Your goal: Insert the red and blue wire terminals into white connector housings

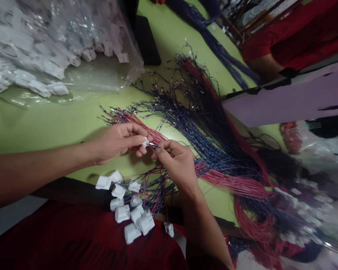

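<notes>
The green tabletop (45, 123) has its widest bare stretch at nine o'clock of the hands; its near edge runs just under the forearms, and a pale purple board (284, 101) closes it off at two o'clock.

The left hand (118, 142) pinches a small white connector (145, 142) between thumb and fingertips, the other fingers curled in beside it. The right hand (176, 161) meets it from four o'clock, fingers pressed together on the metal-tipped end of a thin wire (154, 144) that touches the connector. The connector sits between the two hands, raised over the near part of the tabletop.

At six o'clock of the hands about eleven blocky white plastic housings (131, 213) hang in a cluster at the tabletop edge, over a dark red garment (73, 240), each trailing red and blue leads.

A loose sheaf of red wires (231, 180) and another of blue wires (191, 120) fan from twelve to four o'clock, far too many to count, thin, glossy and tipped with small metal terminals. One crinkled clear plastic bag (73, 56) lies at eleven o'clock, full of white moulded connectors. A flat black slab (148, 41) lies at twelve o'clock. Another person's red sleeve (298, 33) and forearm show at one o'clock, well apart.
</notes>
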Demonstrator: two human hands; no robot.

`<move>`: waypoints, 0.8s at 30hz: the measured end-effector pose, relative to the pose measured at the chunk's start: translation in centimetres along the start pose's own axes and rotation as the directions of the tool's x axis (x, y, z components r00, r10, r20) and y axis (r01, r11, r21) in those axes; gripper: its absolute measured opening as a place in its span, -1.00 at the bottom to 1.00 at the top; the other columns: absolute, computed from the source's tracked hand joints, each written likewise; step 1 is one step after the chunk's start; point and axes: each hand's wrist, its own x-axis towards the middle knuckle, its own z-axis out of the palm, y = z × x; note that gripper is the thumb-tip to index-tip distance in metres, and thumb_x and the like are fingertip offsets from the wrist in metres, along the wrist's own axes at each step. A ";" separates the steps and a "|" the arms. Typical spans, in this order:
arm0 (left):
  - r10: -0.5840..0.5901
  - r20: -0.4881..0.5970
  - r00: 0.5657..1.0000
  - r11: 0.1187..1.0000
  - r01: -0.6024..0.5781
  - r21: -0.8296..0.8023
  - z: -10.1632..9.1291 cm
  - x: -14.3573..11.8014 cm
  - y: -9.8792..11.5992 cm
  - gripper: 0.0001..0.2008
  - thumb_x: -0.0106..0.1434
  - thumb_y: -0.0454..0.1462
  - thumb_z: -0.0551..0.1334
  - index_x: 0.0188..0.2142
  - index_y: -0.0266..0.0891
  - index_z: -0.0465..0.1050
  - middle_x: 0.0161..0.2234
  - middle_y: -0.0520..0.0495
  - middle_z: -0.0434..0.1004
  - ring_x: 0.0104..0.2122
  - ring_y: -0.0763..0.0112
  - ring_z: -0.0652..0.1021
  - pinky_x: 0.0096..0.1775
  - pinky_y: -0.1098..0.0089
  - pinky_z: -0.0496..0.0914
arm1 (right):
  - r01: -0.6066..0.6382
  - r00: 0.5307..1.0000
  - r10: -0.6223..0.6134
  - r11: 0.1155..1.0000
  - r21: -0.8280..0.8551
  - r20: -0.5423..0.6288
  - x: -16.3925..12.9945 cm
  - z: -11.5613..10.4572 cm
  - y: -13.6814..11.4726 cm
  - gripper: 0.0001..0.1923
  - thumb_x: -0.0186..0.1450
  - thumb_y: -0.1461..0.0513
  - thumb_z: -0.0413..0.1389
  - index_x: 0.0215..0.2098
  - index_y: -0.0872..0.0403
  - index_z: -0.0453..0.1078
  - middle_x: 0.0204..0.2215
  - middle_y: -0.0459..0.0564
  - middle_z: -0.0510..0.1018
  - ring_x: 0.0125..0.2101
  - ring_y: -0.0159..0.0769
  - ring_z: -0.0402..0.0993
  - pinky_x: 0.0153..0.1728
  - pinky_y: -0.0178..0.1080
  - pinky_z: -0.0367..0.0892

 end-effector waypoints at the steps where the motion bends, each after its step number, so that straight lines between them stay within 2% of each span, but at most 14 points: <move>1: 0.003 -0.001 1.000 1.000 -0.003 0.027 0.1 0.0 0.0 -0.87 0.23 -0.30 0.30 -0.24 -0.27 0.41 -0.48 0.05 0.56 -0.48 0.51 0.54 -0.37 0.43 0.41 | -0.006 1.000 0.006 1.000 -0.002 0.001 0.0 0.1 0.0 -0.90 0.15 0.24 0.12 -0.51 0.07 0.37 -0.63 -0.15 0.50 -0.63 -0.47 0.32 -0.55 -0.34 0.27; 6: 0.047 -0.001 0.999 0.992 -0.047 0.116 0.7 -0.2 0.2 -0.92 0.22 -0.35 0.29 -0.29 -0.28 0.41 -0.53 0.08 0.56 -0.51 0.54 0.54 -0.40 0.47 0.40 | -0.008 0.999 0.004 0.996 0.090 0.041 0.0 1.4 -0.2 -0.88 0.19 0.21 0.09 -0.49 0.06 0.34 -0.59 -0.11 0.53 -0.55 -0.41 0.43 -0.51 -0.34 0.31; 9: 0.047 -0.009 0.999 0.992 -0.046 0.114 0.8 -0.2 0.4 -0.93 0.23 -0.35 0.27 -0.28 -0.28 0.42 -0.52 0.06 0.57 -0.51 0.52 0.54 -0.40 0.46 0.41 | 0.025 1.000 -0.026 0.997 0.074 0.013 0.0 1.6 -0.2 -0.89 0.20 0.21 0.10 -0.47 0.06 0.35 -0.58 -0.12 0.51 -0.56 -0.44 0.38 -0.52 -0.36 0.27; 14: 0.071 -0.029 0.997 0.992 -0.068 0.110 0.8 0.1 0.4 -0.92 0.21 -0.34 0.29 -0.29 -0.28 0.43 -0.51 0.07 0.57 -0.50 0.53 0.55 -0.38 0.45 0.43 | 0.068 0.998 -0.069 0.997 0.020 0.005 0.2 1.7 0.0 -0.89 0.21 0.26 0.07 -0.48 0.06 0.34 -0.59 -0.14 0.49 -0.58 -0.46 0.31 -0.53 -0.35 0.23; 21: 0.042 -0.012 0.999 0.988 -0.040 0.148 0.8 -0.2 0.1 -0.95 0.24 -0.34 0.26 -0.30 -0.23 0.40 -0.52 0.08 0.57 -0.51 0.51 0.55 -0.41 0.46 0.40 | 0.099 0.994 -0.095 0.990 0.098 -0.044 -0.2 1.2 -0.1 -0.93 0.22 0.21 0.16 -0.38 0.03 0.37 -0.57 -0.17 0.46 -0.59 -0.45 0.33 -0.54 -0.34 0.26; 24: 0.043 -0.016 0.999 0.986 -0.040 0.165 0.7 -0.4 0.1 -0.93 0.24 -0.32 0.27 -0.29 -0.22 0.40 -0.52 0.08 0.57 -0.50 0.50 0.55 -0.44 0.47 0.36 | 0.128 0.990 -0.125 0.990 0.050 -0.059 -0.4 1.0 0.0 -0.90 0.24 0.21 0.14 -0.44 0.03 0.39 -0.60 -0.16 0.44 -0.56 -0.42 0.34 -0.53 -0.32 0.27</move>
